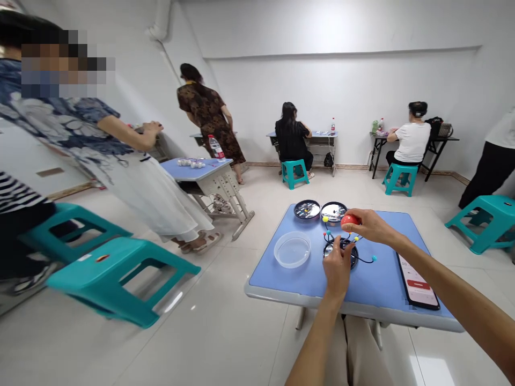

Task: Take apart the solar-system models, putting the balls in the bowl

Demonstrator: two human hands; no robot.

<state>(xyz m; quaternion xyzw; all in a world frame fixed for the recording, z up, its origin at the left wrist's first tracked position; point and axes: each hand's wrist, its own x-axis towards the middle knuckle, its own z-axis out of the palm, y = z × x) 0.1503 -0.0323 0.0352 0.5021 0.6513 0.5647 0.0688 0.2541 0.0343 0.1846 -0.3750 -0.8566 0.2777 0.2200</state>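
Note:
A red ball is pinched in the fingers of my right hand, above a black round base on the blue table. Thin black curved stems rise from that base, tipped with small yellow, teal and red balls; one teal ball sticks out to the right. My left hand has its fingers closed at the front left of the base, on a dark part too small to make out. Behind them stand two round black trays, a left one and a right one, holding small items.
A clear plastic tub sits left of my hands, and a phone lies at the table's right edge. Teal stools stand on the left. Several people are around, one standing person at the left beside another desk.

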